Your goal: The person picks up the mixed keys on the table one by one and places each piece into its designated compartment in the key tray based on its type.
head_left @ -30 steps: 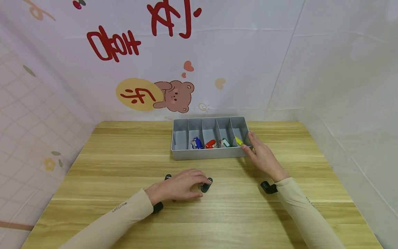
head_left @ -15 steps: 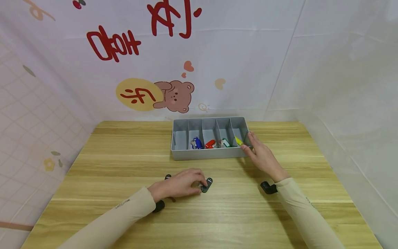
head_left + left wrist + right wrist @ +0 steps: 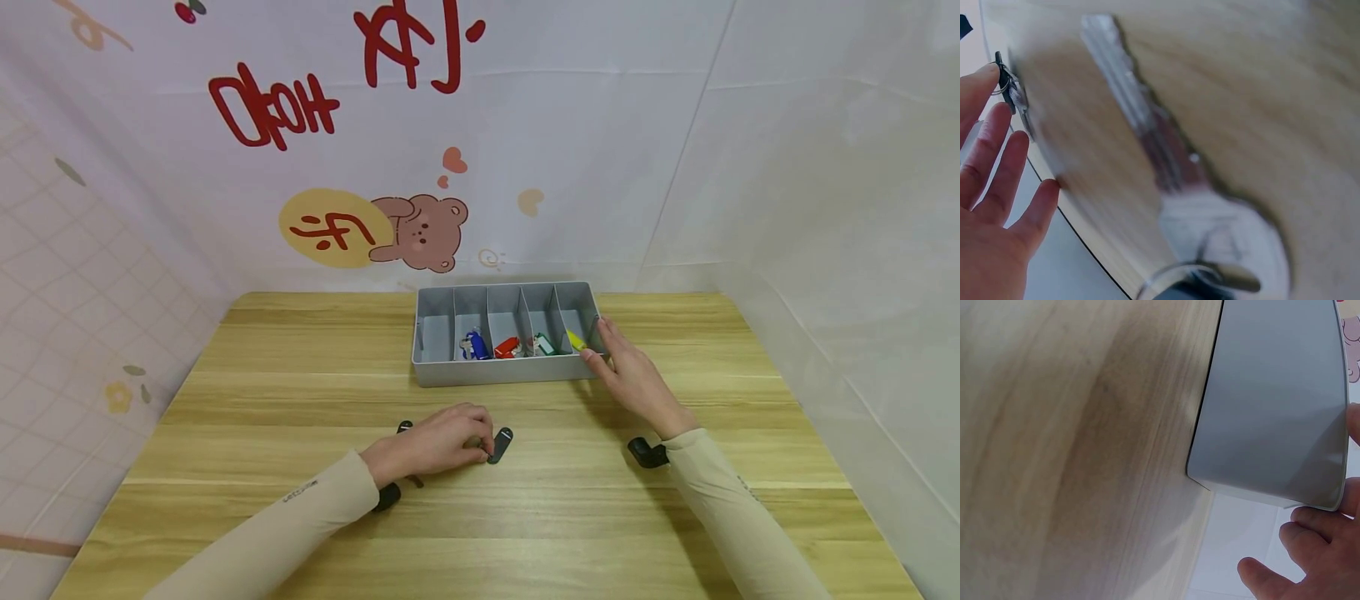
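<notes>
In the head view my left hand point(image 3: 438, 446) is low over the table, thumb and fingertips pinching the near end of a key ring with a black tag point(image 3: 502, 444). The left wrist view shows its keys point(image 3: 1019, 97) hanging near the thumb and index finger. My right hand point(image 3: 633, 379) grips the right front corner of a grey divided tray point(image 3: 495, 372), thumb over the front rim. Keys with a blue tag point(image 3: 477, 345), a red tag point(image 3: 507, 347) and a green tag point(image 3: 544, 343) lie in separate compartments; a yellow tag point(image 3: 576, 340) is in the rightmost one.
Another black tag point(image 3: 405, 426) shows behind my left wrist. A large key point(image 3: 1216, 231) on a ring lies close to the left wrist camera. Black wrist-camera mounts point(image 3: 647, 452) project from both sleeves. A printed cloth wall point(image 3: 600, 167) stands behind the table point(image 3: 300, 367).
My left fingers have closed in on the near end of the black-tagged key ring, and the left forearm has shifted slightly right. My right hand and the tray have stayed put.
</notes>
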